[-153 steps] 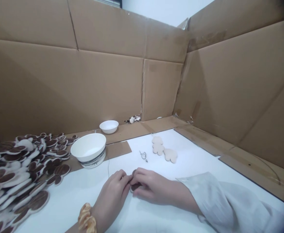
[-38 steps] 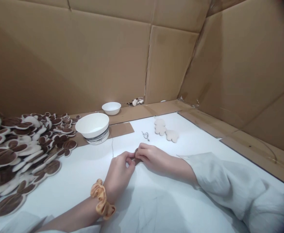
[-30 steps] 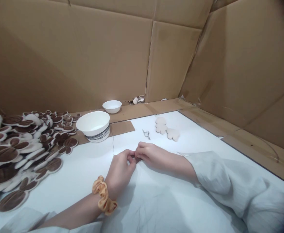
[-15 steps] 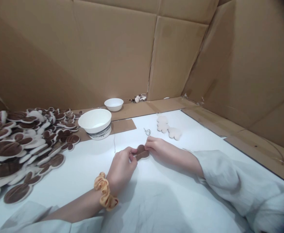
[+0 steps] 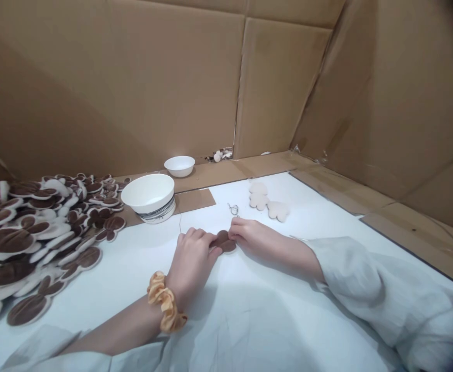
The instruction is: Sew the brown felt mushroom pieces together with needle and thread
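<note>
A small brown fabric piece with rounded lobes is pinched between my two hands, low over the white tabletop. My left hand, with an orange scrunchie round the wrist, closes on its left side. My right hand grips the upper right side with fingertips pressed together. Whether a needle is between the fingers cannot be made out. Just beyond the right hand lies a small tangle of dark thread. Several pale, lobed fabric pieces rest face down farther back.
At the left is a large heap of brown, white-edged fabric pieces. A white bowl wound with dark thread stands beside it, one strand trailing down. Behind it is a smaller white bowl. Cardboard walls enclose the back and right.
My left hand has rolled slightly over the brown piece, its fingers now covering more of the left side. The right hand keeps its pinch nearly in place.
</note>
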### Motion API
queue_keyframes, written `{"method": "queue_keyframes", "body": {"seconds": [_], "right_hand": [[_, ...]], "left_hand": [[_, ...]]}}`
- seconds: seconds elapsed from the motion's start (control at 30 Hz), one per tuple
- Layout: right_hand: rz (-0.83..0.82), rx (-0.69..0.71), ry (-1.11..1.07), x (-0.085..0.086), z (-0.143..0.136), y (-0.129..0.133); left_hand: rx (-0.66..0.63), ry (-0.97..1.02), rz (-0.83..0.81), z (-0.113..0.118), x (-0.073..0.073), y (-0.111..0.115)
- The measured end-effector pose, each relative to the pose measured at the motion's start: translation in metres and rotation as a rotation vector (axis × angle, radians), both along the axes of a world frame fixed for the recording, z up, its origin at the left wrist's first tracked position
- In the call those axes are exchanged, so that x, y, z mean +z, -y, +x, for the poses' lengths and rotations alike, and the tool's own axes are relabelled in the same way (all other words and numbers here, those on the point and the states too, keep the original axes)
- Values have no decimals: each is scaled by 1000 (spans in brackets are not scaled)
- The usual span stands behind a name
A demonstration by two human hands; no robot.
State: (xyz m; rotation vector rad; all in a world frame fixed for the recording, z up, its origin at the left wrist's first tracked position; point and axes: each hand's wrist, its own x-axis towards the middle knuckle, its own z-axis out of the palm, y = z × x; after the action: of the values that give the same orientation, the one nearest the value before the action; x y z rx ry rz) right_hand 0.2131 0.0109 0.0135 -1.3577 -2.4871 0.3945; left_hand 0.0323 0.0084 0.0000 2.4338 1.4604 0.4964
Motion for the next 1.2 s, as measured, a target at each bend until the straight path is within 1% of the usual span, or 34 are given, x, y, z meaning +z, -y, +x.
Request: {"method": "queue_keyframes", "body": {"seconds": [0.07,0.2,0.43,0.6,0.7,0.87,1.03,1.2], "right_hand": [[9,8,10,-2,1,-1],[3,10,-6,-1,2,-1],[-28,-10,-82,1,1,2],[-55,-25,-109,3,2,-1],[-74,-21,-174,3,4,-7],[-89,-97,-317,1,2,-12],[-119,-28,-354,-6,-3,-10],[-91,26,-320,-8,-4,-11]], "left_hand": [[-30,-45,12,0,1,0],[-56,-58,16,-1,2,-2],[-121,-55,93,0,0,-8],[-178,-95,152,0,0,-11],[-209,-82,160,0,1,-14],[-260,-17,153,-3,-2,-20],[-301,56,141,-5,-5,-23],[-320,61,150,-6,-5,-24]]}}
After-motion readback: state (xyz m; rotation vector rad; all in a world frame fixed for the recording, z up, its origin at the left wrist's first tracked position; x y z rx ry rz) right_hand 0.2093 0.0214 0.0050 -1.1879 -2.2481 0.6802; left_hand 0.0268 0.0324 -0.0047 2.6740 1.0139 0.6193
